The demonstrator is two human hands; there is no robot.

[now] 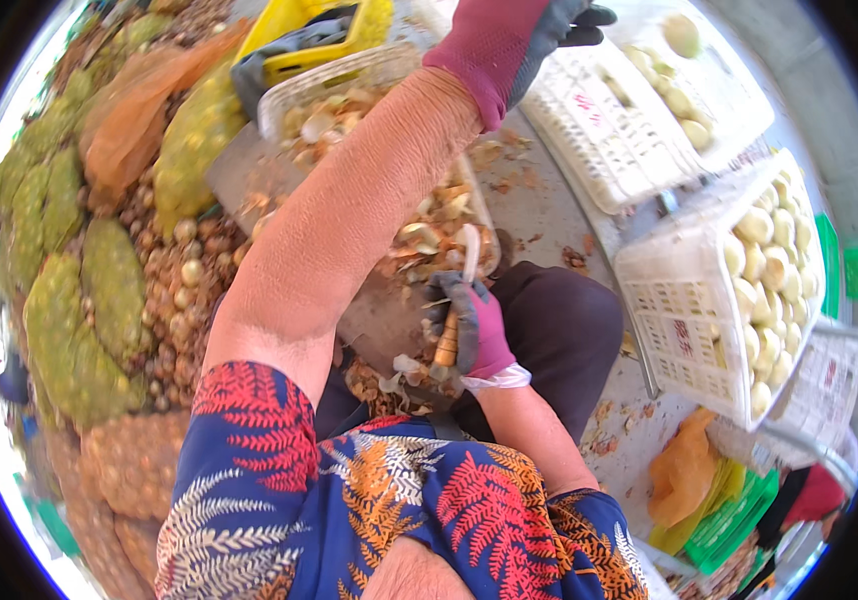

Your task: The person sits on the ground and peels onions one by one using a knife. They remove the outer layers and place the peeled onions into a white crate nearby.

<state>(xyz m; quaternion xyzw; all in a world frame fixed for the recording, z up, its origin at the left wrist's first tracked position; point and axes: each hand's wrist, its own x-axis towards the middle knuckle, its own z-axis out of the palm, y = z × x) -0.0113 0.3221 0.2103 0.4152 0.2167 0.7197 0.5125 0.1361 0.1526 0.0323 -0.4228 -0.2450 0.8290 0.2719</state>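
Observation:
My left hand (530, 49), in a magenta and grey glove, reaches to the top edge beside a white plastic crate (609, 124). Its visible fingers are apart, holding nothing I can see. A peeled onion (680, 36) appears beyond them, over more peeled onions (658, 79). Low in front of me, my right hand (474, 319), gloved alike, is closed around a knife (445, 345) with a ringed, wood-coloured handle; its pale blade points up the view. Beside and beneath this hand are loose onion skins (421, 240), some in a white basket (483, 210).
Another white crate (669, 330) of peeled onions stands at right. Unpeeled onions (185, 292) and filled mesh sacks (72, 345) cover the left. A yellow crate (309, 60) holds grey cloth. A metal rail (597, 240) runs by the crates. Part of another person (815, 495) shows lower right.

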